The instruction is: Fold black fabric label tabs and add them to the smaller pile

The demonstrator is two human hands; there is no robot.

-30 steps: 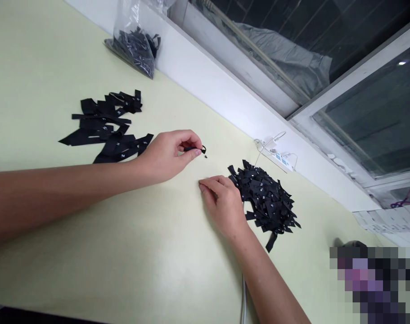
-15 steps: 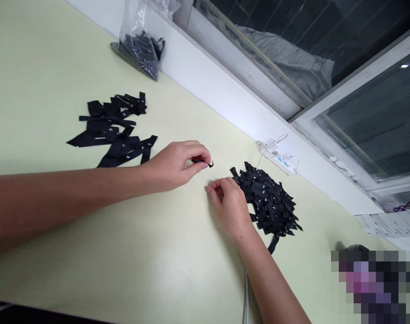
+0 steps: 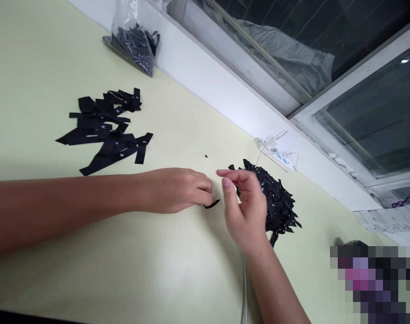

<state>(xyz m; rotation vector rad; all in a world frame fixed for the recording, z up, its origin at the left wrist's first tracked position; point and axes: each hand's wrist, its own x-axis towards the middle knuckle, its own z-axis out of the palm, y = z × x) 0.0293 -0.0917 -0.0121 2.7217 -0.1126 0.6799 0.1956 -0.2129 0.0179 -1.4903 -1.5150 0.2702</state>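
Note:
A short black strip [image 3: 212, 204] sticks out from under the fingers of my left hand [image 3: 182, 190], which is closed on it just above the pale table [image 3: 130, 261]. To the right, my right hand [image 3: 245, 207] is raised with thumb and fingers apart and nothing between them. Behind it lies a dense pile of black fabric strips [image 3: 281, 202] with small white marks, partly hidden by the hand. A looser group of black strips [image 3: 103, 130] lies beyond my left forearm. One tiny dark bit [image 3: 206, 156] is on the table above my left hand.
A clear plastic bag [image 3: 133, 45] with black strips stands against the white ledge at the upper left. By the window wall is a power strip [image 3: 283, 159] with cables. A grey cable [image 3: 245, 288] runs beside my right forearm. Pixelated things fill the lower right.
My left hand has moved down with the black strip and turned palm down. My right hand has lifted and opened its fingers. The tiny dark bit is now visible on the table.

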